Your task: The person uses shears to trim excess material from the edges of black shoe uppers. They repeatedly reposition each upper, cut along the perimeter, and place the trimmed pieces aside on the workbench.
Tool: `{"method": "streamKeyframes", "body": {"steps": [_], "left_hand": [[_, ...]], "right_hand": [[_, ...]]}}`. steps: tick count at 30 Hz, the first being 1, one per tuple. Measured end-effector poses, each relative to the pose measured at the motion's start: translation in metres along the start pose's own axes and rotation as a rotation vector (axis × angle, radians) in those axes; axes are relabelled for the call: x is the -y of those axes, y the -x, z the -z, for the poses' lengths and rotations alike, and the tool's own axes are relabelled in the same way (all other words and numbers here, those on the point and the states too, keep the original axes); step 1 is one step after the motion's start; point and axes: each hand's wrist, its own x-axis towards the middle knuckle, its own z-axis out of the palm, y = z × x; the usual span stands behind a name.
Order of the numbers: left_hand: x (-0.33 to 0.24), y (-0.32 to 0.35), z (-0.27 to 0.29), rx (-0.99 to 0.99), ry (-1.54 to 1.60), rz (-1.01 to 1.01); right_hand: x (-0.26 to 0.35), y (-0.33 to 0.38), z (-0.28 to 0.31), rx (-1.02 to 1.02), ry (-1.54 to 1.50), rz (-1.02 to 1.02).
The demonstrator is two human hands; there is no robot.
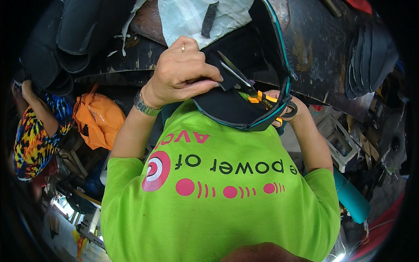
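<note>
My left hand [176, 72], with a watch on its wrist, is closed in a pinch on the edge of a black fabric piece [227, 107] trimmed with teal piping. The piece curves up into a standing wall on the right and rests partly against my green shirt. In my right hand [297, 112] are scissors [263, 99] with yellow and black handles. Their blades stand apart and point up and left, close to the left fingertips. Part of the right hand is hidden behind the fabric's piped edge.
A whitish sheet [185, 19] with a dark grey strip [210, 19] lies on the dark worktable [323, 56]. Black padded pieces [76, 37] sit at far left, stacked black panels [371, 61] at right. Left are an orange bag [98, 120] and another person [39, 126]; right, a stool [336, 144].
</note>
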Motion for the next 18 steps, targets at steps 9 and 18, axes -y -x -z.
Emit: {"method": "streamKeyframes", "body": {"steps": [9, 18], "left_hand": [[-0.001, 0.0, 0.001, 0.026, -0.02, -0.004], [-0.003, 0.002, -0.006, -0.107, 0.072, 0.111]], "right_hand": [[0.016, 0.006, -0.017, -0.16, 0.276, -0.086], [0.028, 0.009, -0.041, -0.362, 0.517, -0.128]]}}
